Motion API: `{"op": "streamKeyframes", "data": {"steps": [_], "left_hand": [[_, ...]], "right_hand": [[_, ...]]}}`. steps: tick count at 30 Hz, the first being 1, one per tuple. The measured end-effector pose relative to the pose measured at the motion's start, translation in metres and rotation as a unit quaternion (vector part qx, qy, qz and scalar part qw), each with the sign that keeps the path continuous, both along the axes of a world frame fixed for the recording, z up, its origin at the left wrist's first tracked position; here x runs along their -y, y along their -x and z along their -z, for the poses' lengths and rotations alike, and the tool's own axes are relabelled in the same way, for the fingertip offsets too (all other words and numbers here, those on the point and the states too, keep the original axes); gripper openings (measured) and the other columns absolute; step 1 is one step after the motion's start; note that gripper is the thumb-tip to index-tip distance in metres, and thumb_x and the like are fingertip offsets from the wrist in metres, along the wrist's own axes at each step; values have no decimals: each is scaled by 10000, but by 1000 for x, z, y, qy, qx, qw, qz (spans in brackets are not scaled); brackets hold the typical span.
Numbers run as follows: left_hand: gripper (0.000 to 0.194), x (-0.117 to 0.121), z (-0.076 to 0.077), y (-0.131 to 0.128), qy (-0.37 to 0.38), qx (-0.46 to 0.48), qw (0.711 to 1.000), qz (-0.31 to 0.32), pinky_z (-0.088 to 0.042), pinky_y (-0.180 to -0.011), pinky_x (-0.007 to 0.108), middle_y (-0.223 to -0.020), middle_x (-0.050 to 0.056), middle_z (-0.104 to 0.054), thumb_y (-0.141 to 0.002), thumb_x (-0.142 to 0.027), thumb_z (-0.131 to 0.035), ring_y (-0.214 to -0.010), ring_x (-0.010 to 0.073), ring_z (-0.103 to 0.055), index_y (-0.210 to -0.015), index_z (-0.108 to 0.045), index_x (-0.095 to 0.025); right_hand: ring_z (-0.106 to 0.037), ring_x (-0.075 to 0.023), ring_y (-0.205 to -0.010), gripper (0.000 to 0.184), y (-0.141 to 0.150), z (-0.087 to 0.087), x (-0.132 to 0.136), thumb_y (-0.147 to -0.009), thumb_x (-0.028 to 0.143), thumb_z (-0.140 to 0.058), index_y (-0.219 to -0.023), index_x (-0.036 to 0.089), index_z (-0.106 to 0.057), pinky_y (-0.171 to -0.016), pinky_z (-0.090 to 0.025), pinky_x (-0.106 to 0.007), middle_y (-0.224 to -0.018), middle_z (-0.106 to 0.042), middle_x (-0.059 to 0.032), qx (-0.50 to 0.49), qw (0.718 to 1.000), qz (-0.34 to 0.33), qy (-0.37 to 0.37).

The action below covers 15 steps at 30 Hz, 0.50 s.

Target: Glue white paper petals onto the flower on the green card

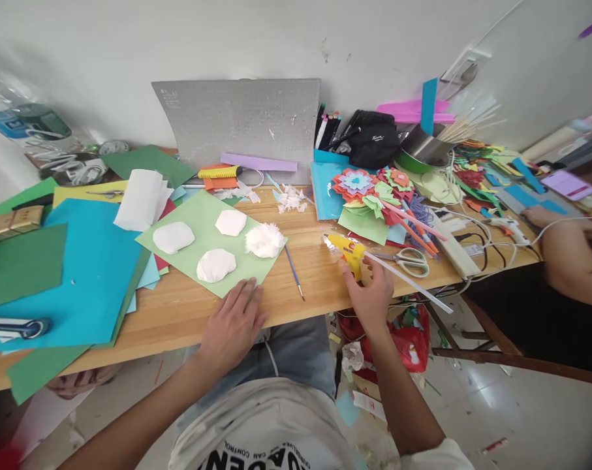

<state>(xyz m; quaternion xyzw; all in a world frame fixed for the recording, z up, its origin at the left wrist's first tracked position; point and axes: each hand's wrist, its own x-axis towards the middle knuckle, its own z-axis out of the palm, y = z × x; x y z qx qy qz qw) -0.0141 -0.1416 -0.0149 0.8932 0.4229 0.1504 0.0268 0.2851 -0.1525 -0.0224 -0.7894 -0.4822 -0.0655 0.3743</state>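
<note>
My left hand lies flat, fingers stretched, on the near corner of a light green sheet. Four-sided and tilted, the sheet carries several white paper pieces: smooth rounded ones such as this white piece, and one fringed white tuft at its right corner. My right hand has thumb and fingers around the handle of a yellow glue gun, which rests at the table's front with a long glue stick out of its back. Between my hands lies a thin blue paintbrush.
Scissors lie right of the glue gun, before a power strip with tangled cables. Paper flowers sit behind. Coloured sheets and a stapler-like tool cover the left. Another person's arm rests at far right.
</note>
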Motion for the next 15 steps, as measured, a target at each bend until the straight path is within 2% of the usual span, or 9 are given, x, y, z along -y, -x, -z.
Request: {"op": "streamKeyframes", "data": {"steps": [4,7,10,15], "left_hand": [[306,-21,-20,3,-22,39,999,8,-472,-977,435,-1211,121,-646,-944,-279,-464,-1155,280,-564,-1196,-602,-174],[243,-52,-40,1,-16,59,998,-3,-504,-848,403,-984,100,-684,-952,-278,-435,-968,253,-614,-1027,-647,-185],[240,-96,-59,-10,17,68,997,-37,-489,-726,347,-912,90,-673,-940,-279,-435,-892,240,-614,-901,-654,-190],[329,-185,-77,-49,70,19,997,-28,-436,-676,329,-861,90,-682,-944,-313,-398,-816,239,-618,-842,-682,-184]], "right_hand": [[-526,-245,-814,328,1,-1,-16,-792,476,-601,-908,171,-630,-781,-419,-377,-830,-639,-83,-7,999,-7,43],[-481,-205,-697,266,0,0,-19,-820,449,-555,-774,189,-588,-692,-382,-333,-718,-594,-44,5,998,-17,66],[-445,-181,-634,279,-3,0,-20,-838,453,-534,-731,196,-553,-636,-343,-311,-674,-559,-23,11,996,-26,81],[-437,-172,-609,302,-5,-1,-21,-831,481,-536,-760,189,-567,-607,-331,-300,-677,-560,-21,-7,995,-38,94]]}}
